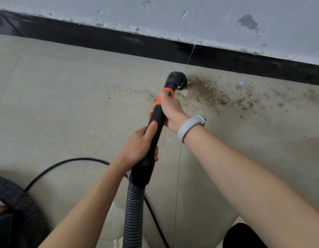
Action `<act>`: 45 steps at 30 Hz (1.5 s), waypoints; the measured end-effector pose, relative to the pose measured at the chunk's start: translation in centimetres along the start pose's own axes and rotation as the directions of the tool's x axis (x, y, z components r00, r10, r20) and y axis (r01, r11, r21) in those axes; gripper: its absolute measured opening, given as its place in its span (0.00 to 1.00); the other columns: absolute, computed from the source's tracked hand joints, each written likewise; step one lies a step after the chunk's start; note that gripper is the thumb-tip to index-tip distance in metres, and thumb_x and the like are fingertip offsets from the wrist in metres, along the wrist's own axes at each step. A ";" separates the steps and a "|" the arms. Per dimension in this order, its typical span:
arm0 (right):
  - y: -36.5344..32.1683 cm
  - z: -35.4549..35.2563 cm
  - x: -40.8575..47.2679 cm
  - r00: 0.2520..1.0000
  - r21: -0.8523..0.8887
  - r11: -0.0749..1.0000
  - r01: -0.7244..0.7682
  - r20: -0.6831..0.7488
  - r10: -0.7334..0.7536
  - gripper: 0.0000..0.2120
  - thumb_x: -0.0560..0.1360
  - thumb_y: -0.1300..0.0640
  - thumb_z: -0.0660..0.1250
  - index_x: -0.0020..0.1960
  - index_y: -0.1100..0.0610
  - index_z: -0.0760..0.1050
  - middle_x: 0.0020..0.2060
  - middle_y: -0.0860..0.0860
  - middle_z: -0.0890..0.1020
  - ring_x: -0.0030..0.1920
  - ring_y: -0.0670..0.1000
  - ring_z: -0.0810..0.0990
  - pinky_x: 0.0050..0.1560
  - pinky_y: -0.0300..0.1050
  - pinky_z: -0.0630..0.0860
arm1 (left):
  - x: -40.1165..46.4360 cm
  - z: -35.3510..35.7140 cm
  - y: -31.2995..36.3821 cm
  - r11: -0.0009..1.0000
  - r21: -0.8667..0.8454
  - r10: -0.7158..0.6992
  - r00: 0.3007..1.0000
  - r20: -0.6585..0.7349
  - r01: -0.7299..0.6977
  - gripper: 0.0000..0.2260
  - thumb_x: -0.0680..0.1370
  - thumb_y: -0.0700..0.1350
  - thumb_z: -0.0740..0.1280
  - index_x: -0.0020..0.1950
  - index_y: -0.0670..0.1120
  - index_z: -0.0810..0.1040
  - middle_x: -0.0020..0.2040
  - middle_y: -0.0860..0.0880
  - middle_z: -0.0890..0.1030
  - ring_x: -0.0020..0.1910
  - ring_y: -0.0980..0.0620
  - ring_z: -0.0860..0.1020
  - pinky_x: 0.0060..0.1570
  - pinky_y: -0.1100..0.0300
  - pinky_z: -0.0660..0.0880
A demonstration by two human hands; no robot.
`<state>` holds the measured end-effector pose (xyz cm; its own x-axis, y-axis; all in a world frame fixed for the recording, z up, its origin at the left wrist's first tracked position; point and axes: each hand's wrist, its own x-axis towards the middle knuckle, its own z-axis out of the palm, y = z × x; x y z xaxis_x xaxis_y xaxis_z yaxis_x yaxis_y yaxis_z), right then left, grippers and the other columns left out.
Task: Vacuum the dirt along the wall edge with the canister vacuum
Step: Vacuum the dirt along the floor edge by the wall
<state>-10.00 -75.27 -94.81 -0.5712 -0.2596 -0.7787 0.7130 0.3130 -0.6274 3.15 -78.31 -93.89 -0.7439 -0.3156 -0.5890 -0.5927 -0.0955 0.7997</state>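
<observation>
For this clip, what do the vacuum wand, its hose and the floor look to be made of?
Vacuum wand: likely hard plastic, smooth black with an orange collar and a faint sheen.
Hose: flexible ribbed plastic, judging by its even corrugations.
Floor: probably matte beige tile, given the thin straight joint line.

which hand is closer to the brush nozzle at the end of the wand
Right. The right hand grips the wand high up, just below the orange collar near the brush nozzle. The left hand grips lower down, by the ribbed hose.
</observation>
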 end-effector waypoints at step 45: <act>5.0 10.9 -5.9 0.936 -0.175 0.984 -0.018 0.344 0.079 0.13 0.78 0.52 0.60 0.41 0.60 0.66 0.26 0.55 0.74 0.22 0.53 0.74 0.29 0.45 0.76 | -8.5 -4.8 -5.2 0.975 -0.212 -0.141 0.913 -0.382 0.062 0.22 0.80 0.58 0.54 0.45 0.40 0.72 0.23 0.47 0.77 0.23 0.50 0.78 0.22 0.67 0.70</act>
<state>1.38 -82.18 -93.30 -0.3383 -0.5327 -0.7757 0.6411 0.4729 -0.6044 13.99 -79.64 -92.52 -0.4780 -0.6351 -0.6068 -0.5592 -0.3127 0.7678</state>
